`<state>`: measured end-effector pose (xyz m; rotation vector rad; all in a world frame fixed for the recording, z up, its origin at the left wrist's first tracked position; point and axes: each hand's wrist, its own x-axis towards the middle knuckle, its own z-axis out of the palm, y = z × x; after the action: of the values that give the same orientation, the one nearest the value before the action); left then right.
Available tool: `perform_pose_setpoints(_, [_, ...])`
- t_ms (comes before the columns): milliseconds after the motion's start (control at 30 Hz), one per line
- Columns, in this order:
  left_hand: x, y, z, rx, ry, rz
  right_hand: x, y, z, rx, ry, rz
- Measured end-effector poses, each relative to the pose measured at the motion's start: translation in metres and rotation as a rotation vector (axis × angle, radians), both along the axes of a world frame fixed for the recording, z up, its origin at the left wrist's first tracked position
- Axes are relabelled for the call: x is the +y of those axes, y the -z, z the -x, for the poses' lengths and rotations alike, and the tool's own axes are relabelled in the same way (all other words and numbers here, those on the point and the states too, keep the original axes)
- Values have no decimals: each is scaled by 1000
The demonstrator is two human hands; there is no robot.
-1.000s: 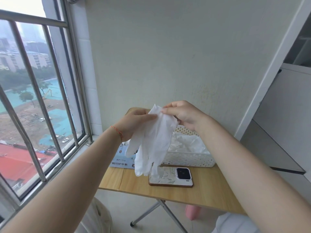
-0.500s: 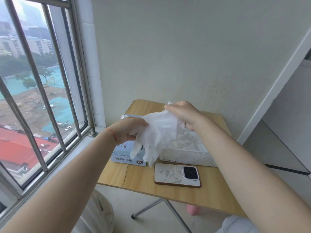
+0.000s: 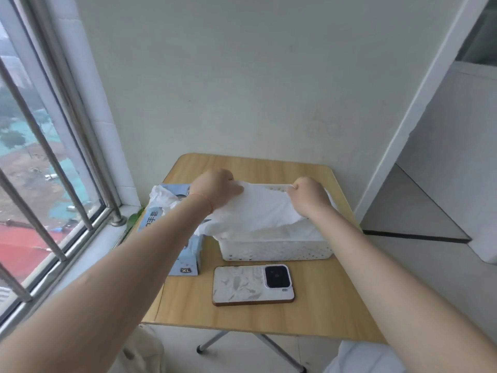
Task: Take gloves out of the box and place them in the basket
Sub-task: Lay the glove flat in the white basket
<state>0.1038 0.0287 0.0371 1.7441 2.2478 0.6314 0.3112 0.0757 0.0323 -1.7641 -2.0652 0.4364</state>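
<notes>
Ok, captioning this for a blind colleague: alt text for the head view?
Both hands, left and right, stretch a white glove over a white basket on a wooden table; glove box left, phone in front.

We see a small light-wood folding desk (image 3: 317,313) against the wall, on it our blue glove box (image 3: 188,254) at left, white perforated basket (image 3: 277,250) beside it, white-cased phone (image 3: 252,285) lying nearest us

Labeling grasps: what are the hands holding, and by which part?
Both hold one white glove over the basket: left hand pinches its left edge, right hand its right edge.
</notes>
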Motion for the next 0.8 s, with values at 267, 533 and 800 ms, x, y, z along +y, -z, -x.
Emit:
perform_pose_setpoints(267, [14, 11, -44, 304, 122, -310, 9, 15, -33, -287, 46, -165])
perform_pose_setpoints(533, [-7, 46, -61, 291, 400, 186, 5, 19, -42, -574, -45, -265])
perform_pose_setpoints(800, [-3, 54, -47, 298, 366, 314, 8, 24, -38, -629, -88, -235])
